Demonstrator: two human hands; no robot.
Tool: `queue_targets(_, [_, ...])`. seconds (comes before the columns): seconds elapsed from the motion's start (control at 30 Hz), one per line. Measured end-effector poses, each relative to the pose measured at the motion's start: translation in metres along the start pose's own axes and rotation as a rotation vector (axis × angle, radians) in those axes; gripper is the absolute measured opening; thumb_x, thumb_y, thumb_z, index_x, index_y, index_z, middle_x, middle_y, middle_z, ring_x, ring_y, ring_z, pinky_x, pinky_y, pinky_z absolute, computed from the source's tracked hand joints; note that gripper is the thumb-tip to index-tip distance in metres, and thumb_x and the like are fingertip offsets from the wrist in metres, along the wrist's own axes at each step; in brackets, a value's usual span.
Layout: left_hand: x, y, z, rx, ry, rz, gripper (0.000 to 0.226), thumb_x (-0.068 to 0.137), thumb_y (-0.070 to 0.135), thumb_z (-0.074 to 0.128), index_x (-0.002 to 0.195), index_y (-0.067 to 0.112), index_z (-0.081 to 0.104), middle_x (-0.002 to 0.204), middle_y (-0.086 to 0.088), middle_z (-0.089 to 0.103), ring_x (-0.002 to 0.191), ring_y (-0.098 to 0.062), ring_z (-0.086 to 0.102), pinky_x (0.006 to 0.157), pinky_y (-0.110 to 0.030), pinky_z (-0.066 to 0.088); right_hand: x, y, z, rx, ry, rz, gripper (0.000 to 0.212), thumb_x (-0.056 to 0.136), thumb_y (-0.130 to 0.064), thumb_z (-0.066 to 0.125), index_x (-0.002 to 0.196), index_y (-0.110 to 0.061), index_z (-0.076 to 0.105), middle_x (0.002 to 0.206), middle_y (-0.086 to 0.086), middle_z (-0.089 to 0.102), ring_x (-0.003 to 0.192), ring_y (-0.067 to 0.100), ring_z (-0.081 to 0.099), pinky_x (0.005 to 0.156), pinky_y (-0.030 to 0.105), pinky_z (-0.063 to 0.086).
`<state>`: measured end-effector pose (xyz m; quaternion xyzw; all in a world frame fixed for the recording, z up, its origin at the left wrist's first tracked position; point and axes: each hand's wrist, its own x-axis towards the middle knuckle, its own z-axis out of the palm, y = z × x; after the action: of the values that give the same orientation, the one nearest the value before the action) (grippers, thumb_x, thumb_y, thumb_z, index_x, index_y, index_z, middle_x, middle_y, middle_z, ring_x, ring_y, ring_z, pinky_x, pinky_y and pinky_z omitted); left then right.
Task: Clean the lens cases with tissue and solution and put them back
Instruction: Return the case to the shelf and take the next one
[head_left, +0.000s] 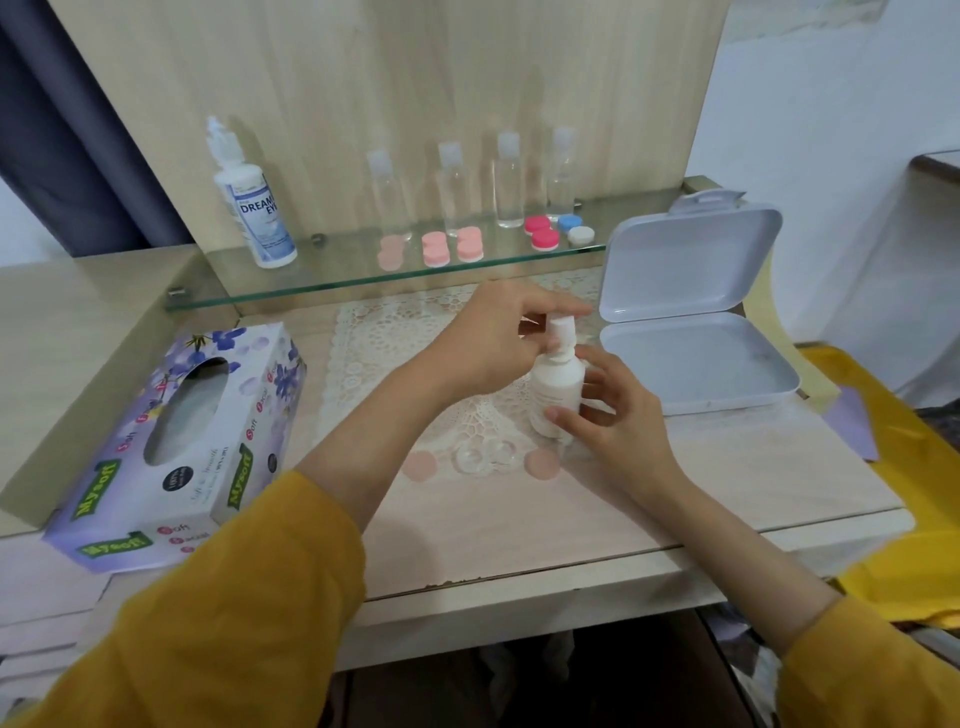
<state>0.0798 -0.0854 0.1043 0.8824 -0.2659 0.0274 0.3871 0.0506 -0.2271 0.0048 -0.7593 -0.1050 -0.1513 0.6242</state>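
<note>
Sleeves of mustard yellow reach in from the near edge over the pale table (727, 467). Just beyond them an open, clear lens case (485, 457) lies flat on the lace mat (384, 338), with a pale pink lid on each side, one to its left (420, 466) and one to its right (543, 462). Above the case the right hand (613, 415) curls its fingers and thumb round the small white bottle (558, 384), plain and opaque, with faint print on it. Its long axis is nearly upright, the top leaning slightly away. The left hand (493, 338) pinches the white cap (562, 332) at the bottle's top with its fingertips. A flowered tissue box (171, 447) sits to the left and an open white hinged box (691, 338) to the right. Farther back, the glass shelf (363, 275) carries a blue-labelled solution bottle (254, 208), four clear bottles (506, 182), pale pink cases (452, 247), a bright pink case (540, 231) and a blue-and-white case (574, 228).
</note>
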Motion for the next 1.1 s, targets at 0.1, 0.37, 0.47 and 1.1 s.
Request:
queue_targets(0.1, [0.003,0.003,-0.006,-0.024,-0.095,-0.038,0.047,0.080,0.010,0.068,0.122,0.027,0.056,0.118,0.010,0.058,0.106,-0.003,0.054,0.091,-0.018,0.045,0.000,0.002,0.000,-0.004,0.001,-0.001,0.061,0.070,0.001,0.075,0.106,-0.041,0.049,0.092,-0.014,0.061,0.084,-0.009,0.060,0.071,0.010,0.049])
queue_targets(0.37, [0.006,0.006,-0.006,0.005,-0.040,-0.052,0.025,0.082,0.005,0.063,0.104,0.018,0.066,0.099,0.010,0.062,0.090,-0.002,0.058,0.081,-0.012,0.046,0.000,0.003,0.000,-0.017,0.007,-0.008,0.060,0.071,-0.002,0.076,0.106,-0.044,0.049,0.094,-0.016,0.062,0.086,-0.004,0.061,0.074,0.014,0.051])
queue_targets(0.47, [0.005,0.006,-0.007,-0.008,-0.088,-0.049,0.036,0.077,0.016,0.071,0.111,0.025,0.061,0.108,0.011,0.061,0.099,-0.004,0.056,0.087,-0.019,0.047,0.001,0.004,0.000,-0.024,0.003,-0.009,0.059,0.071,-0.003,0.076,0.107,-0.042,0.049,0.093,-0.014,0.063,0.087,-0.001,0.062,0.074,0.015,0.051])
queue_targets(1.1, [-0.019,-0.031,-0.006,-0.044,0.213,-0.175,0.019,0.088,0.028,0.060,0.104,0.021,0.065,0.096,0.016,0.062,0.086,0.004,0.057,0.078,-0.011,0.044,0.011,0.001,-0.004,-0.136,0.043,0.020,0.052,0.065,-0.010,0.081,0.104,-0.029,0.052,0.088,-0.006,0.064,0.080,0.011,0.065,0.068,0.023,0.054])
